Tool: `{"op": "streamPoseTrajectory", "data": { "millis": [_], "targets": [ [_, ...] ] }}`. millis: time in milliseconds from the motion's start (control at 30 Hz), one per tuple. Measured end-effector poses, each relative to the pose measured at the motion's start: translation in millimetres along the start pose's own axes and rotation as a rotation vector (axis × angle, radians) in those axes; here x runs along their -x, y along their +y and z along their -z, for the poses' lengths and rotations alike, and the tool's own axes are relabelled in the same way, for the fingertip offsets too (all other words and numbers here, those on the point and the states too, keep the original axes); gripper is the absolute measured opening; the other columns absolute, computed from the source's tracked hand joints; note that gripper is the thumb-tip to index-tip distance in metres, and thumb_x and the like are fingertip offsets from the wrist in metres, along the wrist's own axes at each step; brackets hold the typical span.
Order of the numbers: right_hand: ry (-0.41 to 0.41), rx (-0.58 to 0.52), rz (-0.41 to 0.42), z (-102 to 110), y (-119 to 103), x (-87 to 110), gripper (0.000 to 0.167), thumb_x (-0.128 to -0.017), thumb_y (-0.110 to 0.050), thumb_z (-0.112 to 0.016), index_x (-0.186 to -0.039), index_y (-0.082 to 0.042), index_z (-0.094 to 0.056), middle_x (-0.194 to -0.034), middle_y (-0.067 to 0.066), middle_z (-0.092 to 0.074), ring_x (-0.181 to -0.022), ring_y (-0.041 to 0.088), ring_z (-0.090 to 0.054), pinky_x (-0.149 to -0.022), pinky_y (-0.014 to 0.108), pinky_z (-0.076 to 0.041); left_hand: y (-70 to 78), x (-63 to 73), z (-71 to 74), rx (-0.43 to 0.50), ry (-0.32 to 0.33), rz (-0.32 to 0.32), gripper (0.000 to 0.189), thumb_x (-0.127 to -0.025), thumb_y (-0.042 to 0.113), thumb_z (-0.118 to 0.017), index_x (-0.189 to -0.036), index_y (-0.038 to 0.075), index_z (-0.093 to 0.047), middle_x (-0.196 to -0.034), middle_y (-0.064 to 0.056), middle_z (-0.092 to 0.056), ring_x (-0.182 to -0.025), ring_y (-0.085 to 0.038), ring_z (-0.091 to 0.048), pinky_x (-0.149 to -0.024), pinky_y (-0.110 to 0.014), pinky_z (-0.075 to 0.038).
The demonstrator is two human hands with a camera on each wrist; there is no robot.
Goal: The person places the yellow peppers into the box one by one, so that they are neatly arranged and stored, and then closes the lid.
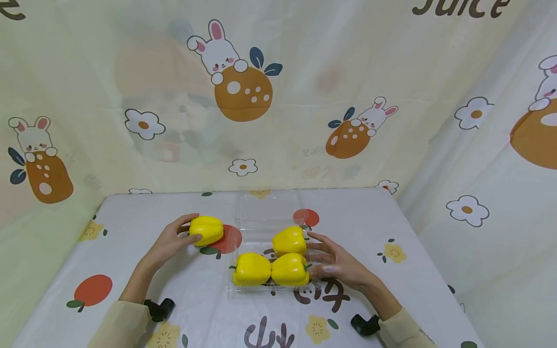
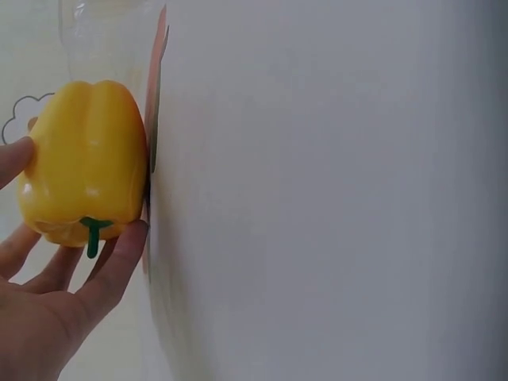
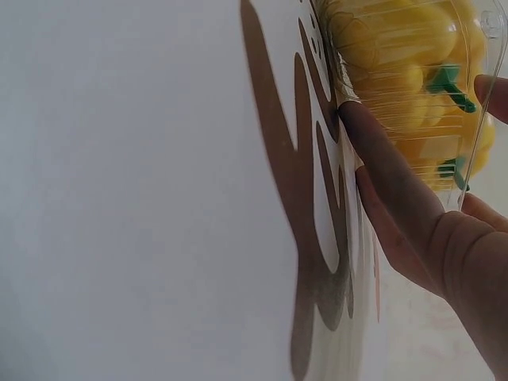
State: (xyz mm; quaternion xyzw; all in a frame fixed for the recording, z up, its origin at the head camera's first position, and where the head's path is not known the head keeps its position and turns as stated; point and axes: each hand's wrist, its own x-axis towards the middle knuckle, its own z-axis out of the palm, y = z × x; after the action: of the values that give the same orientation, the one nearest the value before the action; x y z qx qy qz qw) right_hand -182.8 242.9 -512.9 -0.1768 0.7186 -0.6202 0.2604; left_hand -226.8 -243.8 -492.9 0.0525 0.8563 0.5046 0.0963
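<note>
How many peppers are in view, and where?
4. One pepper is in the left hand; three are in the clear box: the near left pepper, the near right pepper and, behind that, the far right pepper. None seems hidden.

White cloth-covered table (image 1: 370, 217) with red fruit (image 1: 93, 291), yellow flower (image 1: 395, 253) and dark lettering prints (image 1: 336, 295) carries a clear plastic hinged box (image 1: 254, 238), lid (image 1: 266, 207) folded back, and left of it a yellow bell pepper (image 1: 206, 230), contact unclear.
</note>
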Motion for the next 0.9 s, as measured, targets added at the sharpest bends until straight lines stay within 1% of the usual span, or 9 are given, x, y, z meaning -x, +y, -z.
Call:
{"op": "streamPoseTrajectory", "data": {
  "millis": [300, 500, 700, 900],
  "targets": [
    [-0.002, -0.027, -0.011, -1, -3, 1.0, 0.095, -0.095, -0.020, -0.072, -0.171, -0.021, -0.015, -0.172, 0.024, -0.028, -0.147, 0.049, -0.047, -0.109, 0.054, -0.057, 2.6, 3.3, 3.0, 0.003, 0.004, -0.016, 0.071, -0.100, 0.026, -0.072, -0.162, 0.009, -0.040, -0.168, -0.020, -0.040, -0.147, -0.050, -0.045, -0.119, -0.072, -0.040],
    [-0.011, -0.029, -0.002, -1, -4, 1.0, 0.094, -0.097, -0.021, -0.072, -0.171, -0.020, -0.014, -0.172, 0.024, -0.027, -0.148, 0.049, -0.048, -0.109, 0.053, -0.057, 6.3, 6.3, 4.2, -0.012, 0.021, -0.040, 0.071, -0.100, 0.026, -0.073, -0.161, 0.009, -0.041, -0.167, -0.019, -0.041, -0.146, -0.049, -0.047, -0.116, -0.069, -0.046],
    [-0.007, -0.025, -0.004, -1, -4, 0.6, 0.095, -0.096, -0.020, -0.072, -0.171, -0.019, -0.013, -0.172, 0.025, -0.028, -0.147, 0.049, -0.048, -0.110, 0.053, -0.057, 14.9, 9.5, 2.6, -0.028, 0.040, -0.046, 0.071, -0.100, 0.026, -0.074, -0.161, 0.010, -0.043, -0.165, -0.019, -0.043, -0.144, -0.048, -0.049, -0.111, -0.062, -0.053],
    [-0.004, -0.017, -0.005, -1, -4, 0.8, 0.096, -0.095, -0.020, -0.072, -0.171, -0.018, -0.013, -0.172, 0.025, -0.028, -0.147, 0.050, -0.048, -0.110, 0.055, -0.056, 27.2, 12.7, -0.3, -0.050, 0.056, -0.049, 0.070, -0.100, 0.027, -0.074, -0.160, 0.011, -0.043, -0.164, -0.019, -0.045, -0.143, -0.046, -0.050, -0.108, -0.057, -0.057]
  ]
}}
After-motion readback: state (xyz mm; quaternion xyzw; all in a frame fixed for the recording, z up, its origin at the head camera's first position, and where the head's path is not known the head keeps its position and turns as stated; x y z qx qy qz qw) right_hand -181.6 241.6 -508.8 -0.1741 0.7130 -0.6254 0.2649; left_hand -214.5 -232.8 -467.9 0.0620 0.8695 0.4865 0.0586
